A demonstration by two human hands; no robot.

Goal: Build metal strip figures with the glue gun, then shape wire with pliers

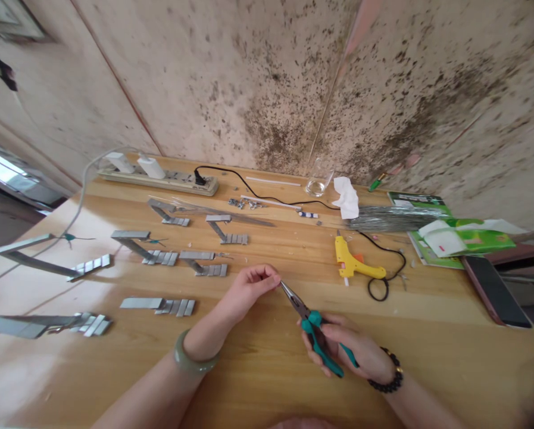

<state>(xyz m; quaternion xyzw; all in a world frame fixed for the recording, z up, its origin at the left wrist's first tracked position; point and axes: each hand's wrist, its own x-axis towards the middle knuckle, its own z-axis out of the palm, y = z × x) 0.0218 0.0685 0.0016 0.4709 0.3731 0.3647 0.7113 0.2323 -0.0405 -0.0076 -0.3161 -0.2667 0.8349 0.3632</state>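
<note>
pliers (311,322) clasped in right hand (358,347), left hand (249,291) pinched at their tips, anything within that pinch hidden

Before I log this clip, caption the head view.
Right hand holding teal-handled pliers, tips at left hand; grey pieces and yellow glue gun on wooden table.

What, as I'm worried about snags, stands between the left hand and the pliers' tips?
Nothing visible: the left hand is pinched right at the tips of the pliers, which the right hand holds. Anything pinched there can't be made out.
</note>
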